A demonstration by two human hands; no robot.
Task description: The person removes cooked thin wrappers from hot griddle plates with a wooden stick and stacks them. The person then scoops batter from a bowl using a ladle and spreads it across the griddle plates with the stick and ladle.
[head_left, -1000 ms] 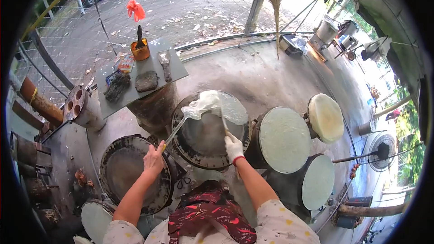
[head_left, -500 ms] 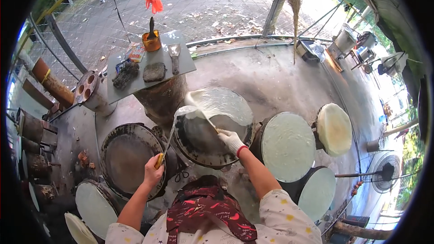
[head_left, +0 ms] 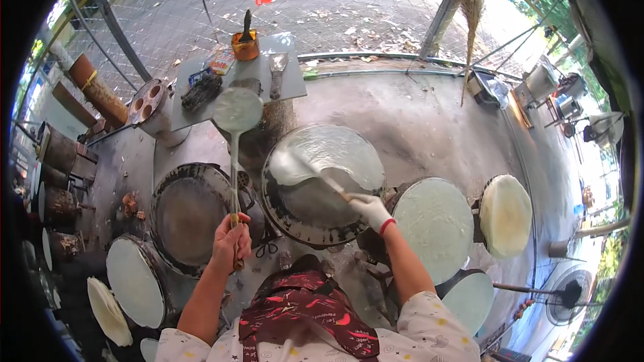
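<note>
My left hand (head_left: 231,238) grips the handle of a long ladle (head_left: 238,108), its round, batter-coated head raised above the middle griddle's upper left. My right hand (head_left: 369,210), in a white glove, holds a blurred spreading tool (head_left: 325,179) across the middle griddle (head_left: 318,213). Pale wet batter (head_left: 339,147) covers the upper part of that griddle; the lower part shows dark metal. A bare griddle (head_left: 188,218) sits to the left, and a batter-covered round (head_left: 433,228) lies right of my glove.
More batter-coated griddles (head_left: 134,281) stand low on both sides. A pale stack of thin rounds (head_left: 107,312) is lower left, another round (head_left: 504,218) far right. A board (head_left: 288,67) with tools stands ahead beside a holed metal cylinder (head_left: 157,114). A broom (head_left: 469,33) leans by the fence.
The ladle has lifted off the griddle to upright, its head higher and further left. The spreading tool has swept through the batter. The whole view has shifted slightly.
</note>
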